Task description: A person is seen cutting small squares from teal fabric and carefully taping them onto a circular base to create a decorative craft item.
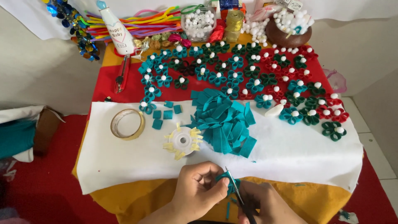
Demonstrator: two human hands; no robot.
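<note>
At the near edge of the table, just off the white cloth, I've got a small teal felt piece pinched in the left hand, thumb and fingers clamped together on it. The right hand is wrapped around a pair of scissors, fingers closed on the handles, blades pointing up and touching the felt piece. A few teal scraps lie on the yellow cloth below the hands.

Moving up, there's a white tape dispenser wheel with yellow tabs stuck round it, sitting near the cloth's middle. Just to its right, a heap of cut teal felt strips. To the left, a roll of clear tape lies flat.

Further back, rows of finished felt flowers in teal, green and red, each with a white pompom centre, spread toward the far right corner. A glue gun stands at the far left, and pipe cleaners lie behind it.
</note>
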